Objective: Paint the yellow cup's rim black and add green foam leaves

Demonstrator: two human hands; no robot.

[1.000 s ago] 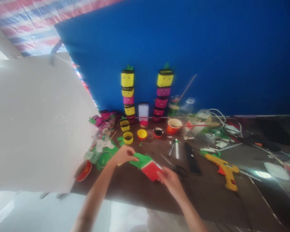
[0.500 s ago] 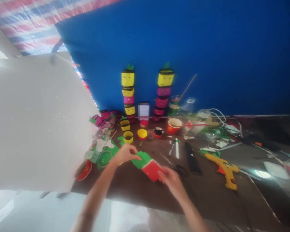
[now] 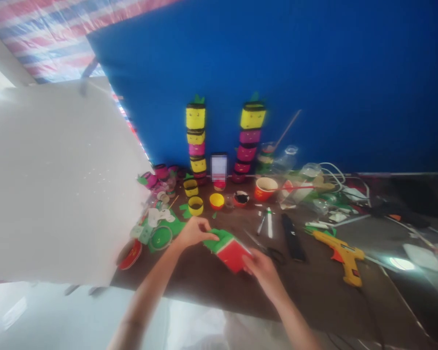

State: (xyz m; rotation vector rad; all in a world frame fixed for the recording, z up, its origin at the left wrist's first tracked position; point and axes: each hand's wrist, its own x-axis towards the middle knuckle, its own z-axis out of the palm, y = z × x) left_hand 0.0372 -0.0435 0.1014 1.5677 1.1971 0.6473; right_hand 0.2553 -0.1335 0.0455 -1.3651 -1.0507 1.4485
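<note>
My left hand (image 3: 195,233) pinches the edge of a green felt-like piece (image 3: 221,237) between thumb and fingers. That piece lies along one end of a red cup-like piece (image 3: 233,256), which is tilted above the dark table. From the right side, my right hand (image 3: 260,265) grips the red cup-like piece, its thumb on the near face and its other fingers partly hidden. A pair of scissors (image 3: 273,253) rests on the table just beyond my right hand.
Two stacks of yellow and pink cups, a left stack (image 3: 196,141) and a right stack (image 3: 248,138), stand against the blue board (image 3: 314,73). A yellow glue gun (image 3: 345,255) lies at the right. Nearby are a black case (image 3: 293,238), a red paper cup (image 3: 265,189) and a green lid (image 3: 161,238).
The whole view has shifted slightly, with things appearing a little farther right. Both hands keep the same hold on the green and red pieces.
</note>
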